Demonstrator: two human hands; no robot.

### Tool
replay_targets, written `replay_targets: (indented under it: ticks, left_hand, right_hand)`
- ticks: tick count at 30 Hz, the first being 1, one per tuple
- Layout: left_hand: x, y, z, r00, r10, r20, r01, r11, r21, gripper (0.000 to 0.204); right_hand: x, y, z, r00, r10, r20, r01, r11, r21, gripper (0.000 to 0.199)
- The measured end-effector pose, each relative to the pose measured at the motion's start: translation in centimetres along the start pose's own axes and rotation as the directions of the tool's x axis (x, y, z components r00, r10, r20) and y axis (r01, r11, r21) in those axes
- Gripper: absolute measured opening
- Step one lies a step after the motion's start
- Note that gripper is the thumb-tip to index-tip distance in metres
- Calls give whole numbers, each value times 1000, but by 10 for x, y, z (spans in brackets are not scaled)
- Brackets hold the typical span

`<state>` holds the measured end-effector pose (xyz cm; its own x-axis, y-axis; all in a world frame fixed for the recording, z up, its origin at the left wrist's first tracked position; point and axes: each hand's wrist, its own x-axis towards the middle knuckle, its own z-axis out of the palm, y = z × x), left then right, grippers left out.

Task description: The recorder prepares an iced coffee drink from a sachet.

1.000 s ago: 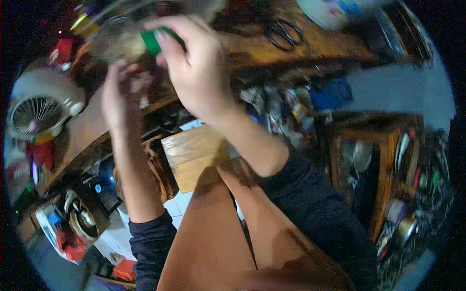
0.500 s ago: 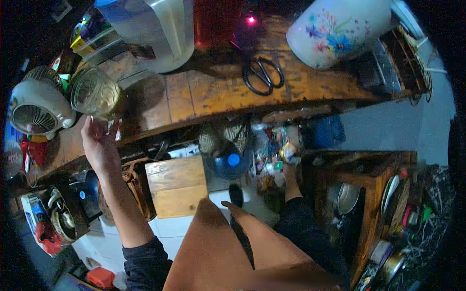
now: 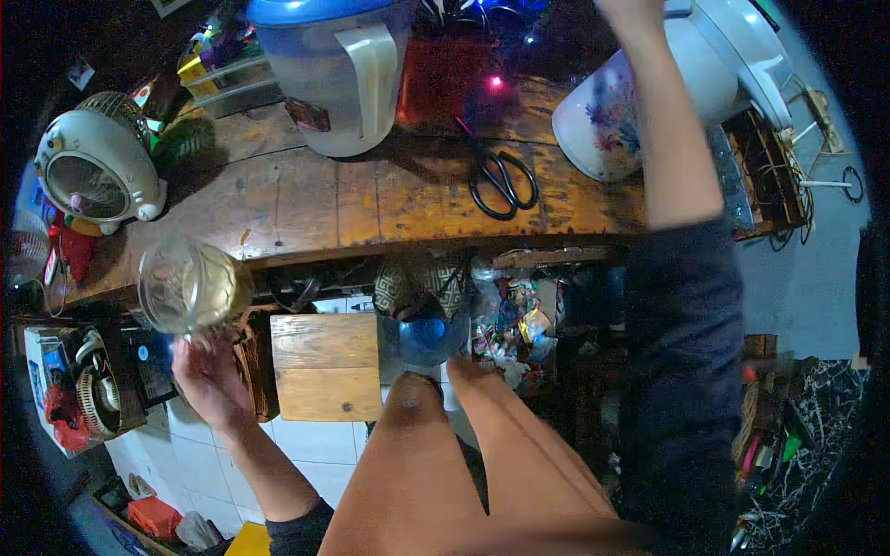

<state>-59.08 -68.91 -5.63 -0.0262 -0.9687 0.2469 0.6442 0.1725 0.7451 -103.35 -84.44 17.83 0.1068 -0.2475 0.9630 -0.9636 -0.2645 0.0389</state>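
Observation:
My left hand (image 3: 215, 375) is closed on a clear glass (image 3: 190, 287) holding a pale yellowish liquid, held off the near edge of the wooden counter. Its fingers grip the glass low down, and some blur hides their exact hold. My right arm reaches up over a white flower-printed appliance (image 3: 598, 116) at the far right. Only part of my right hand (image 3: 635, 14) shows at the top edge; its fingers are out of the picture.
Black-handled scissors (image 3: 505, 185) lie on the counter (image 3: 408, 199). Behind stands a blue-lidded plastic pitcher (image 3: 324, 83); a small white fan (image 3: 97, 176) sits left. Below are a wooden stool (image 3: 324, 366), a heap of wrappers (image 3: 519, 320) and my legs.
The glass came off the counter's left end toward me in my left hand. My right hand rose from beside the wrappers to above the appliance. The view shifted slightly.

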Motion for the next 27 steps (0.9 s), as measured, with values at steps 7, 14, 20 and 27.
replay_targets:
  ticks: [7, 14, 20, 27]
  left_hand:
    - [-38, 10, 15, 874, 43, -485, 93, 963, 254, 35]
    - [-54, 7, 36, 879, 9, -476, 102, 973, 206, 35]
    - [-50, -12, 81, 885, -102, -453, 202, 963, 178, 34]
    - [-68, -32, 88, 907, -317, -277, 351, 932, 85, 38]
  right_hand:
    - [52, 64, 87, 843, 139, 519, 46, 944, -327, 23]
    - [39, 38, 67, 744, 89, 662, -29, 994, -101, 32]
    - [44, 21, 71, 716, 316, 623, -116, 933, -340, 37]
    - [35, 8, 68, 774, 500, 389, -397, 861, -318, 35]
